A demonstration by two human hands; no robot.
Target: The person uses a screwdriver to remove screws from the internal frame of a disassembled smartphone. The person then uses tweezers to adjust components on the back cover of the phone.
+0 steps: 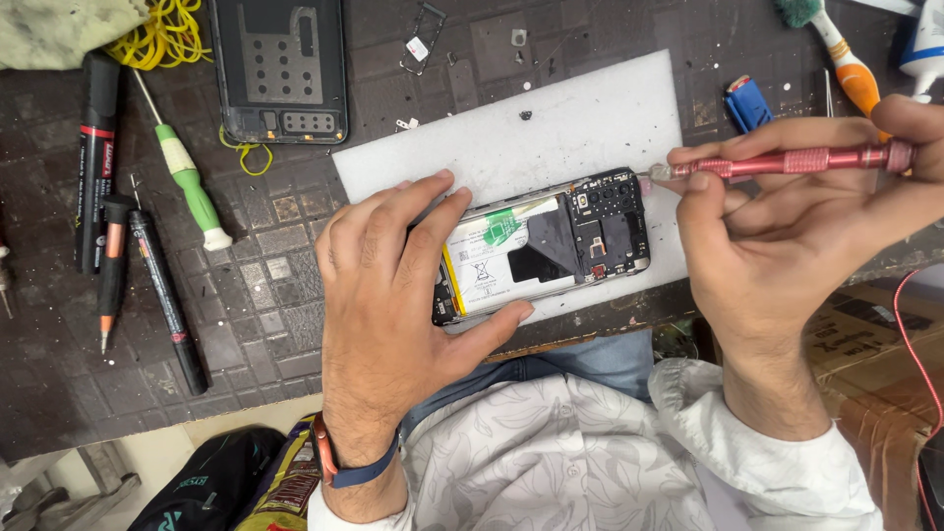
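- Sleeves and shirt front: pale leaf-patterned shirt (551, 462) at the bottom edge, blue trousers showing just above it.
- Wrist band (344, 470): orange and dark blue, on the left wrist.
- Left hand (388, 295): palm down, fingers spread over the left end of the opened phone, thumb hooked under its near edge, pinning it flat.
- Opened phone (546, 251): back cover off, lying lengthwise on the white mat near the front edge of the bench; pale battery with green tab towards the left, black circuit section and camera block at the right end.
- Right hand (787, 236): clenched round the red screwdriver, fingers wrapped along the shaft.
- Red screwdriver (787, 162): metal, knurled, held nearly level; its tip sits at the phone's upper right corner, though whether it is seated in a screw is too small to tell.
- White mat (580, 128): rectangular, tilted slightly, carrying the phone.
- Bench (265, 285): dark, grid-textured, dusty surface.
- Black pens (162, 295): two lying side by side at left, with a black-and-red marker (96, 147) just beyond.
- Green-handled screwdriver (187, 182): lying diagonally, left of the mat.
- Removed back cover (280, 69): dark, inner face up, far left of centre.
- Yellow rubber bands (167, 34): heaped at the far left corner.
- Blue small object (747, 103) and orange-handled brush (846, 64): far right.
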